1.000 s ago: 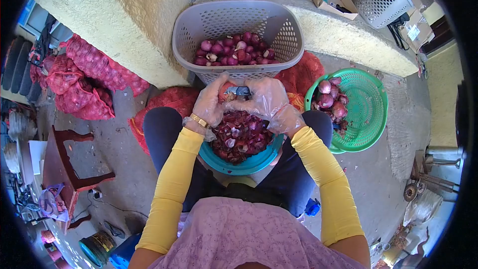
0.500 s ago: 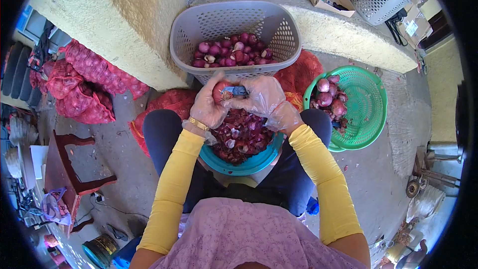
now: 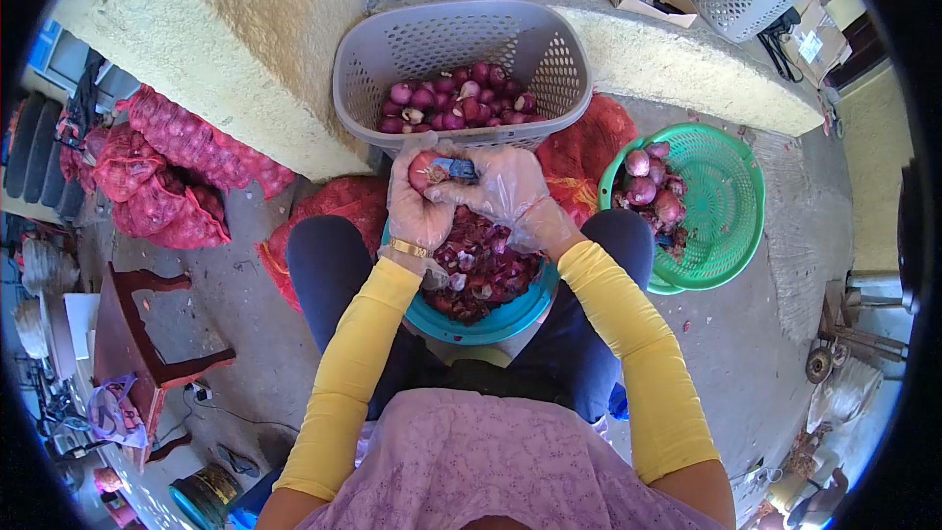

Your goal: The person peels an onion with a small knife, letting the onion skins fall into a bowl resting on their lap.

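In a clear plastic glove, my left hand (image 3: 417,212) is closed around a red onion (image 3: 423,173). My right hand (image 3: 512,186), gloved too, grips a small dark blue tool (image 3: 459,170) against the onion's right side. I cannot make out the tool's blade or exact kind. Below both hands, a teal basin (image 3: 471,333) between my knees holds a heap of dark red onion skins (image 3: 481,280). Just beyond my hands stands a grey perforated basket (image 3: 358,103) with peeled red onions (image 3: 456,103) in it.
At right, a green colander (image 3: 731,206) holds several unpeeled onions (image 3: 655,186). Red mesh sacks (image 3: 167,177) of onions lean by the wall at left. More red netting (image 3: 587,142) lies beside the basket. A wooden table (image 3: 132,348) lies on its side at left.
Both hands have shifted slightly, with the left wrist a little to the right. The onion has turned a little and moved slightly left, and the blue tool stays against it.
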Available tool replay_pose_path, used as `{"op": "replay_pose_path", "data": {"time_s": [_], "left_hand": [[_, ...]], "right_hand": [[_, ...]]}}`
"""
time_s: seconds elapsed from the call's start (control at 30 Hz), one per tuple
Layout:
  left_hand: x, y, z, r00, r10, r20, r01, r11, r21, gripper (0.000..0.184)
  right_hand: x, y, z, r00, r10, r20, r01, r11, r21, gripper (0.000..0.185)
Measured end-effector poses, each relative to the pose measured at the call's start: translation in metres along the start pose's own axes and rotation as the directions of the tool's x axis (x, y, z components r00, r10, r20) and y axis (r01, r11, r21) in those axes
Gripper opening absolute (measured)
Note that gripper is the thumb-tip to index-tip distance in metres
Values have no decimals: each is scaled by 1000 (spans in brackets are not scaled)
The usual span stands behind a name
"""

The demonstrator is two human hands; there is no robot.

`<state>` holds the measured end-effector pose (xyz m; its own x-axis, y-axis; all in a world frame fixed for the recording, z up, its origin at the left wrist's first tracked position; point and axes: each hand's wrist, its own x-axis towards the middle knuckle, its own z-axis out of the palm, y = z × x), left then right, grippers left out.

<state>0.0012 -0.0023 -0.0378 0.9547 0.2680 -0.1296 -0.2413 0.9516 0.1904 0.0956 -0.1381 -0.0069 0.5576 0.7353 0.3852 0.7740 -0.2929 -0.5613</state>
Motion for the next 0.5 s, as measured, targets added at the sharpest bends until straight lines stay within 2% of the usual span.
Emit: {"op": "replay_pose_path", "data": {"time_s": [0.07, 0.1, 0.17, 0.2, 0.27, 0.4, 0.47, 0.5], "left_hand": [[0, -1, 4, 987, 81, -139, -82, 997, -2, 21], [-1, 1, 5, 987, 82, -139, -83, 997, -1, 21], [-2, 7, 7, 997, -64, -47, 65, 998, 11, 21], [-3, 10, 12, 997, -66, -46, 66, 998, 11, 21], [-6, 14, 21, 986, -68, -155, 114, 942, 314, 20], [-1, 11, 16, 962, -171, -213, 215, 954, 208, 17], [-2, 0, 19, 975, -46, -217, 86, 980, 179, 16], [1, 1, 14, 976, -45, -215, 85, 980, 181, 16]], "right_hand": [[-2, 0, 6, 999, 35, 5, -35, 999, -15, 69], [-1, -1, 3, 999, 34, 5, -34, 999, -14, 69], [2, 2, -7, 987, 86, 135, -76, 994, -79, 72], [4, 4, -14, 987, 87, 134, -77, 994, -80, 72], [8, 8, -27, 973, 20, 228, 6, 994, -110, 69], [9, 6, -31, 939, 99, 329, -36, 981, -192, 69], [7, 6, -24, 974, 30, 224, 12, 983, -185, 70], [7, 6, -21, 975, 29, 222, 13, 983, -185, 70]]}}
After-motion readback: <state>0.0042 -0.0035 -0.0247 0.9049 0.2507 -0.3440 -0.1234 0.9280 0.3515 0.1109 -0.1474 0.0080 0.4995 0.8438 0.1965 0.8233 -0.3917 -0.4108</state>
